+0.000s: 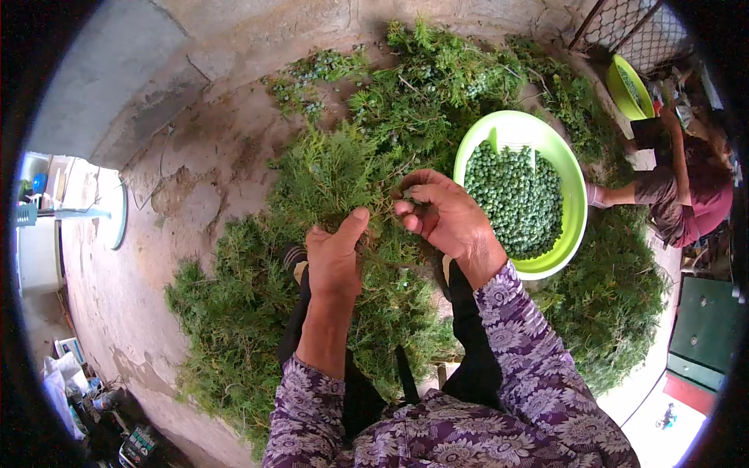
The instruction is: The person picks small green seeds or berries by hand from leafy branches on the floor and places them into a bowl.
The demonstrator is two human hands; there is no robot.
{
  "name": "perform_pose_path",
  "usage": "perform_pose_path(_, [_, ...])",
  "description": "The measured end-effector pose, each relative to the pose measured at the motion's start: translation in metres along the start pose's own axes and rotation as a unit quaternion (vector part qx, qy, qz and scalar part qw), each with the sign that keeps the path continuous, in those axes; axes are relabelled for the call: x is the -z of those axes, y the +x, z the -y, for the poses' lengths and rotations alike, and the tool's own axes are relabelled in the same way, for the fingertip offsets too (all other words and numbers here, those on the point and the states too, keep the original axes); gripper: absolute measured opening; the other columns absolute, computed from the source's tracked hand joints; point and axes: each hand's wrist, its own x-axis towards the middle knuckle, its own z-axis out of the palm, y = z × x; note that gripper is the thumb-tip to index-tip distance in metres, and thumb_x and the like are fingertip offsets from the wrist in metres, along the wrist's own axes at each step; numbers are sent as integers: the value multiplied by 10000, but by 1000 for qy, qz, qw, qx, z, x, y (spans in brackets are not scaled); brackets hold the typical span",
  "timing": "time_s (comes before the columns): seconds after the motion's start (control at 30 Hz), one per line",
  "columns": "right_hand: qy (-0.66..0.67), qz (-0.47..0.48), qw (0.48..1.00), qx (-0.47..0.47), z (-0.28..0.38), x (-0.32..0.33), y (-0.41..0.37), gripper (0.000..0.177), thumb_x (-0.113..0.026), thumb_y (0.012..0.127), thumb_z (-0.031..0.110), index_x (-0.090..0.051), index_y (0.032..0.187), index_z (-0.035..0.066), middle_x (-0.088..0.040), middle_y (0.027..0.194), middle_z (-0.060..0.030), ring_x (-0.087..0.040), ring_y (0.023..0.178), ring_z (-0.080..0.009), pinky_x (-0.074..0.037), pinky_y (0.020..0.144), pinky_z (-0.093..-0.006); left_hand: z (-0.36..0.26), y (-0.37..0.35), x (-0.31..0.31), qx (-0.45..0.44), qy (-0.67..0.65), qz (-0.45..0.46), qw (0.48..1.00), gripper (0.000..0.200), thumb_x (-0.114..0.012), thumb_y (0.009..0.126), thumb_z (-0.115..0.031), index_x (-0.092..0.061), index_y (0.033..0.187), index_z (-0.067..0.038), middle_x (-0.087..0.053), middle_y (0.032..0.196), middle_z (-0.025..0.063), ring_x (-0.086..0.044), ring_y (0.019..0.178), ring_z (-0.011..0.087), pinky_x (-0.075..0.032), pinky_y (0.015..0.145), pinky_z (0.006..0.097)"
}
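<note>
My left hand (337,253) is closed on a leafy green branch (331,175), thumb on top, and the foliage fans out above it. Just right of the branch, my right hand (443,214) has its fingers curled together near the thumb; a small greenish bit seems to lie at the fingertips, too small to name. Beside my right hand stands a lime-green basin (577,214) with many round green berries (511,199) inside.
Cut branches (234,288) lie in heaps around my feet and the basin. At the right sits another person (694,187) near a second green basin (624,90). A wall (265,31) runs along the top, and a dark green cabinet (706,320) stands lower right.
</note>
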Motion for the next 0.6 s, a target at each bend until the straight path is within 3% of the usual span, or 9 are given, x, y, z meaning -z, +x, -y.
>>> perform_pose_path(0.07, [25,-2,1000,-15,-2,-4,-2,154,-495,821,85,-491,953,5,-568,841,-114,-587,730,-194,-507,558,-256,0,0,-3,-25,-15,-20,999,183,-634,714,-23,-595,891,4,-608,825,36,-572,705,120,-469,640,260])
perform_pose_path(0.23, [47,-11,998,-49,-10,-1,7,186,-454,881,205,-497,954,39,-561,885,-108,-582,766,-219,-523,613,-288,2,-1,-4,-62,50,0,997,182,-643,708,-24,-605,885,-5,-614,826,34,-574,720,118,-457,677,247])
perform_pose_path(0.3, [68,26,996,-48,-13,0,8,319,-416,897,320,-486,967,16,-509,1021,-166,-516,926,-262,-477,757,-351,2,-1,-6,-87,82,11,993,187,-645,706,-23,-606,889,-10,-614,832,32,-573,727,117,-453,692,242])
perform_pose_path(0.33, [68,26,996,-48,-14,0,7,319,-416,897,320,-486,967,16,-509,1021,-166,-516,926,-262,-477,757,-351,2,-3,-7,-88,111,15,990,200,-643,703,-14,-602,899,-8,-615,841,33,-572,736,115,-449,708,243])
perform_pose_path(0.4, [69,-22,997,-38,-13,-13,3,402,-394,893,386,-458,1059,25,-468,1101,-178,-452,1035,-291,-407,875,-411,3,-3,-9,-89,140,19,986,213,-641,699,-5,-599,908,-7,-616,849,34,-571,745,114,-446,724,243])
perform_pose_path(0.43, [69,-23,997,-38,-13,-14,3,402,-394,893,386,-458,1059,25,-468,1101,-178,-452,1035,-291,-407,875,-411,4,-3,-11,-96,129,16,987,240,-639,693,9,-590,928,-3,-615,863,34,-571,753,112,-449,724,241])
perform_pose_path(0.5, [93,34,994,-44,-14,-15,2,479,-391,886,413,-392,1189,42,-455,1153,-160,-423,1084,-293,-339,945,-423,6,-3,-12,-103,118,12,988,267,-637,687,23,-581,947,1,-614,876,35,-570,761,110,-451,724,239])
perform_pose_path(0.6, [107,93,990,-15,-19,-17,3,490,-370,892,423,-368,1247,85,-455,1195,-92,-452,1063,-226,-376,911,-377,7,-2,-13,-75,127,15,989,305,-625,685,48,-559,981,12,-611,899,37,-568,770,106,-456,721,230])
